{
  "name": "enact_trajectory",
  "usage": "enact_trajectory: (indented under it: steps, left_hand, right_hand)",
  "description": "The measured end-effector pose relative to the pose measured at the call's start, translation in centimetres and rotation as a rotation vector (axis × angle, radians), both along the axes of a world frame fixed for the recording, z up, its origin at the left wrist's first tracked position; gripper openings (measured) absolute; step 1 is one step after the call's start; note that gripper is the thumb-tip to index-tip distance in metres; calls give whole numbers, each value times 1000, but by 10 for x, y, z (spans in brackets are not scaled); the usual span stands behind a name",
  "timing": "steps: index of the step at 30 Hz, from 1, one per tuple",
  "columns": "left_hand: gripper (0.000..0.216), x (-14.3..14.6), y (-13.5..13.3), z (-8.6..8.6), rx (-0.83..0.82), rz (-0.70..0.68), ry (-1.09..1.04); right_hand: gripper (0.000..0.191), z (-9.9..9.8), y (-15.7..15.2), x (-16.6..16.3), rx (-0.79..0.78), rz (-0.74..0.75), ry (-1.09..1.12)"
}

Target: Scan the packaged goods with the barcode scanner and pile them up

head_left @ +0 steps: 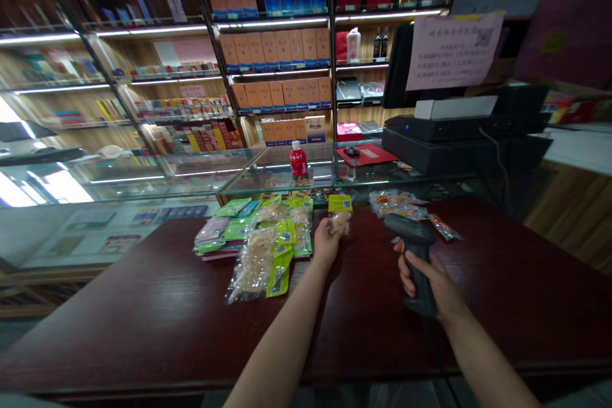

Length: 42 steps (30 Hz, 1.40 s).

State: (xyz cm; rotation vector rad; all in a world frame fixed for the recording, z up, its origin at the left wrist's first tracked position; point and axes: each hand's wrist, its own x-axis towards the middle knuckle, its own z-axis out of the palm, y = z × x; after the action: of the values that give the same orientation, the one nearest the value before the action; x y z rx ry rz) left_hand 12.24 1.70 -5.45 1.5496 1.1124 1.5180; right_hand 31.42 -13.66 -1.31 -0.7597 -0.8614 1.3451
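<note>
My left hand [326, 237] is closed around a small snack packet [340, 211] with a yellow-green header, holding it upright above the dark red wooden counter [143, 319]. Wrapped round the grip of a dark grey handheld barcode scanner [415, 254], my right hand [430, 280] keeps the scanner head turned toward the far side, just right of the packet. A pile of green and clear snack packets [261, 239] lies on the counter left of my left hand. A few more small packets [406, 206] lie beyond the scanner.
A glass display case [191, 172] runs along the back with a red bottle [298, 159] on it. A black register with a monitor [459, 134] and a paper notice [452, 51] stands at the right. Shelves of boxed goods [277, 57] fill the wall.
</note>
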Motion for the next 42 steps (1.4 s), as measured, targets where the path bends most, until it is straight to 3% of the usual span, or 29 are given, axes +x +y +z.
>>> enact_trajectory:
  steps: [7, 10, 14, 19, 23, 28, 35, 42]
  left_hand:
    - [20, 0, -6, -1, 36, 83, 77]
    - [20, -2, -10, 7, 42, 112, 83]
    - [23, -21, -16, 36, -26, 310, 98]
    - [18, -72, -13, 77, -149, 474, 224]
    - [14, -100, -3, 93, -217, 562, 500]
    - [22, -103, 3, 102, -271, 624, 782]
    - [49, -98, 1, 105, -253, 678, 944]
    - [39, -101, -6, 110, -309, 684, 1162]
  right_hand:
    - [28, -3, 2, 0, -39, -27, -31]
    - [31, -2, 3, -1, -62, -43, -41]
    - [35, -2, 3, -1, -77, -60, -45]
    - [35, -3, 2, -1, -77, -55, -36]
    - [35, -3, 3, -3, -74, -49, -55]
    - [34, -4, 2, -2, -68, -70, -57]
    - [35, -3, 2, -3, -74, -72, -49]
    - [34, -2, 2, -3, -72, -63, -45]
